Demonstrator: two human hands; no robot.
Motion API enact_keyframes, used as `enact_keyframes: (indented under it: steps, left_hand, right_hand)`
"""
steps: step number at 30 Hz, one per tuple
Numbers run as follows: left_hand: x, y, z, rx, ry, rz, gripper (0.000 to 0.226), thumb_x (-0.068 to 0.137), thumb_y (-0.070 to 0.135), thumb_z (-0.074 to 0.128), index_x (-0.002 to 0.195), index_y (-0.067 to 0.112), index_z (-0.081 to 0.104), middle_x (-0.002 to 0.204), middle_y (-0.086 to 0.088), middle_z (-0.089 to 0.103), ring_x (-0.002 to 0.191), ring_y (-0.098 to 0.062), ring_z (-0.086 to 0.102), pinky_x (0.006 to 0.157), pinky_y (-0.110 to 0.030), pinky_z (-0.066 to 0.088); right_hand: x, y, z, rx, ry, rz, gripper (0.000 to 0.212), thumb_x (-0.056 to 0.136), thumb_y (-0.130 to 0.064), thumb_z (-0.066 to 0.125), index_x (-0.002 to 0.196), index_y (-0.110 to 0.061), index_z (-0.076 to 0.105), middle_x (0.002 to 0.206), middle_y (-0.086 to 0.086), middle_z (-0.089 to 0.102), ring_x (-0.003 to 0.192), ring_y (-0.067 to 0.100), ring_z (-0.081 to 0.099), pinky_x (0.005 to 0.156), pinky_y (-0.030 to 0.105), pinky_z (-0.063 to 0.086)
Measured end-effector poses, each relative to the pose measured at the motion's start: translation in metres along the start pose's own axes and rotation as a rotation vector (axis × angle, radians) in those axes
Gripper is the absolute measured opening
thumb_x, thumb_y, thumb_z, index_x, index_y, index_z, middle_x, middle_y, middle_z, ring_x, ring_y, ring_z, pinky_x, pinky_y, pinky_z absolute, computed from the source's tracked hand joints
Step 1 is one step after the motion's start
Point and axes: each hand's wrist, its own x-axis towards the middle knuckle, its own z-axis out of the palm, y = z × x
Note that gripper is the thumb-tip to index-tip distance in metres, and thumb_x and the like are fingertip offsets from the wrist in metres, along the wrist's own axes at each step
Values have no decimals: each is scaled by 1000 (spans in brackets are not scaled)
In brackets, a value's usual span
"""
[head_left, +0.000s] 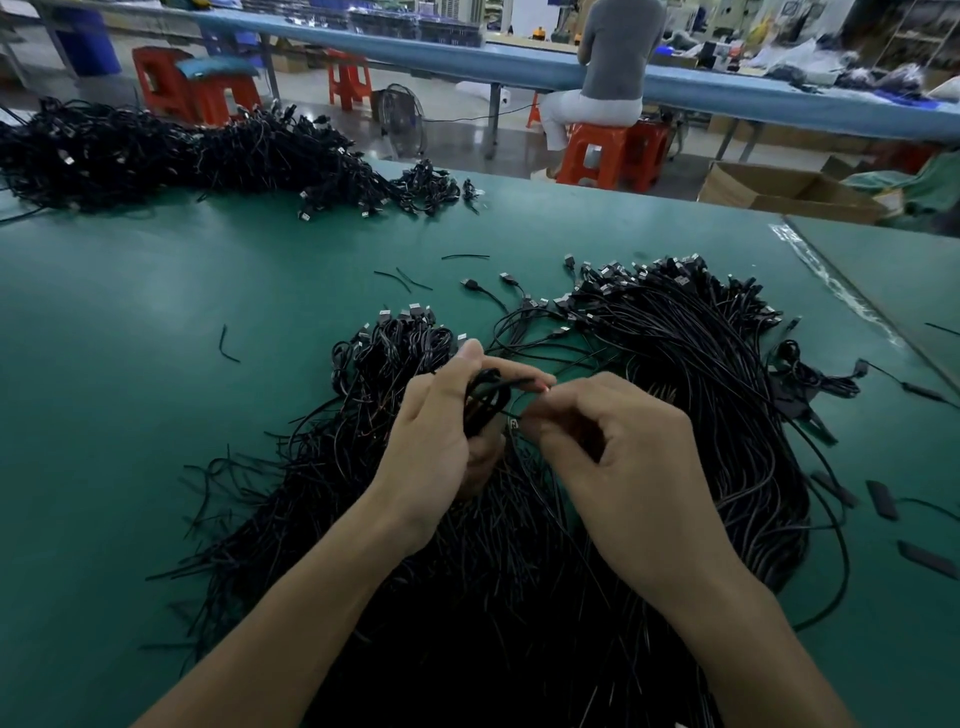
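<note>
My left hand (436, 441) grips a small coil of black cable (485, 400) above the green table (156, 364). My right hand (618, 452) pinches the cable's loose end just right of the coil, its fingertips touching those of the left hand. A small metal plug (513, 425) shows between the two hands. Under both hands spreads a large pile of black USB cables (701, 374), plug ends pointing away from me. A smaller bunch of cables (400, 343) lies just left of it.
Another big heap of black cables (182, 156) lies at the far left of the table. Loose black ties (465, 256) and flat black strips (881, 499) are scattered around. Beyond the table edge a person (608, 67) sits on an orange stool (608, 156); a cardboard box (779, 192) stands at right.
</note>
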Motion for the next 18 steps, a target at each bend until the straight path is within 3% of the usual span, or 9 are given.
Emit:
enact_keyframes:
  steps: [2,4,5,7,9,12,14,18]
  left_hand:
    - [2,-2,1,-4,79,-47,67,97,50,33,85,-9,64,40,4,25,33,-11,15,40,-14,20]
    - [3,-5,1,24,152,-77,74,99,51,35,82,-18,54,41,3,27,32,-12,18,39,-15,21]
    - [4,-5,1,46,180,-89,73,102,51,35,82,-16,59,41,2,30,32,-11,21,39,-15,21]
    - [4,-4,3,91,207,-138,69,105,49,34,58,10,66,42,1,32,32,-11,24,39,-16,22]
    - [3,-3,3,110,185,-224,65,104,50,36,48,18,47,42,3,29,32,-10,22,40,-15,21]
    - [0,0,-1,93,13,-390,55,104,48,40,57,19,43,45,4,27,33,-8,19,40,-13,20]
    - [-2,1,-4,87,-69,-499,58,105,40,40,50,22,44,43,5,27,31,-7,20,39,-11,20]
    - [-7,2,-3,151,-165,-584,64,102,28,32,41,21,51,42,6,26,32,-7,19,40,-10,15]
  right_hand:
    - [-1,-4,1,-97,-49,-79,7,91,-15,69,92,-21,74,89,-9,62,86,4,62,76,15,47]
    - [-1,-7,3,-181,-87,-160,9,94,-18,64,97,-17,73,92,-7,58,87,6,59,77,18,49]
    - [-2,-8,4,-223,-99,-203,10,95,-17,63,98,-14,71,93,-5,57,86,8,58,77,20,49]
    - [-2,-8,5,-316,-134,-289,7,95,-13,63,97,-11,69,93,-1,56,87,13,57,75,29,53]
    - [-1,-9,5,-432,-155,-398,1,92,-9,67,93,-10,67,91,1,55,84,18,54,71,36,52]
    - [1,-9,2,-554,-142,-549,9,86,-7,72,87,-11,64,90,2,54,83,20,49,71,36,45]
    - [5,-10,-3,-563,-141,-610,9,87,-11,73,85,-13,64,97,3,57,90,21,51,74,37,43]
    - [9,-8,-9,-426,-196,-552,8,92,-18,65,86,-14,69,92,-1,61,86,20,57,73,39,50]
